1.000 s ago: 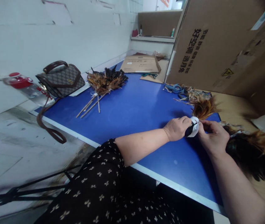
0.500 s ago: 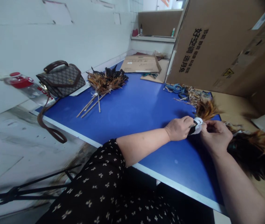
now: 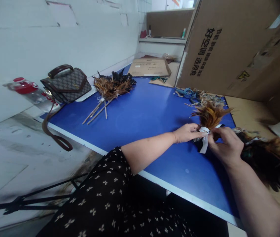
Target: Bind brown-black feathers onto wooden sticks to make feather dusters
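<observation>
My left hand [image 3: 188, 132] and my right hand [image 3: 225, 144] meet over the blue table [image 3: 145, 115], both pinching a small bunch of orange-brown feathers [image 3: 210, 115] at its base. A white strip [image 3: 205, 141] is wound round that base, and its loose end hangs down between my hands. The feather tips fan upward and away from me. Fingers of both hands are closed on the bundle.
A finished feather bundle on sticks [image 3: 110, 89] lies at the table's far left beside a brown handbag [image 3: 66, 85] and a water bottle [image 3: 30, 92]. Loose feathers [image 3: 201, 97] lie behind my hands. A dark feather pile [image 3: 270, 158] sits at right. Big cardboard boxes [image 3: 231, 46] stand behind.
The feather bunch has been raised and now stands more upright, and the white strip has come loose, with an end hanging down. Both hands stayed together in place.
</observation>
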